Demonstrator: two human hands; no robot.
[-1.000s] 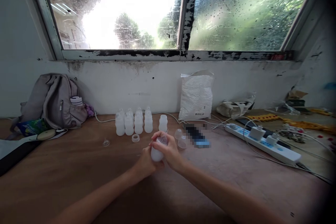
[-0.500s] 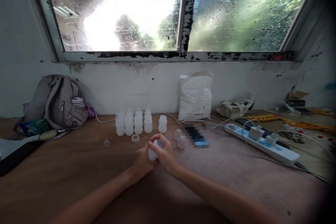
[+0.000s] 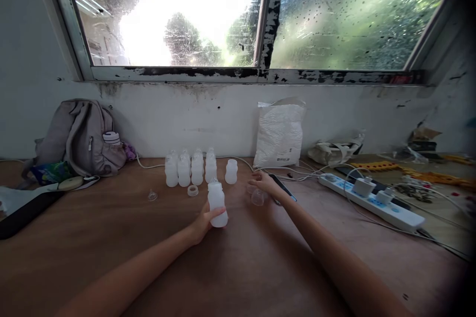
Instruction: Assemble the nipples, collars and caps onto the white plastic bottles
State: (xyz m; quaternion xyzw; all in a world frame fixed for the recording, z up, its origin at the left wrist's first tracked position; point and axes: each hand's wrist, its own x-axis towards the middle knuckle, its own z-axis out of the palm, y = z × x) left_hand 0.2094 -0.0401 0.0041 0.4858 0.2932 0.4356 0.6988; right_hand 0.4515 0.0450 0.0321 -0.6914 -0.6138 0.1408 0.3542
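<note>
My left hand (image 3: 206,220) is closed around the lower part of a milky white baby bottle (image 3: 216,203), a teat fitted on top, held slightly tilted above the table. To the right, my right hand (image 3: 265,182) has its fingers closed over the farther of two clear bottle caps (image 3: 251,189); they partly hide it. The nearer clear cap (image 3: 257,198) sits on the table just below that hand. Behind the held bottle stands a row of several baby bottles with teats (image 3: 184,171). An open bottle without a teat (image 3: 231,172) stands to their right.
A white ring (image 3: 192,190) and a clear teat (image 3: 152,195) lie on the table (image 3: 178,277). A phone (image 3: 284,188) is beside my right hand. Farther right is a power strip (image 3: 372,203) with cables. A white plastic bag (image 3: 279,133) leans on the wall; a grey backpack (image 3: 80,138) stands left.
My right hand has let go of the bottle top and moved right to the clear caps. My left hand keeps the bottle, now more upright, with its teat showing.
</note>
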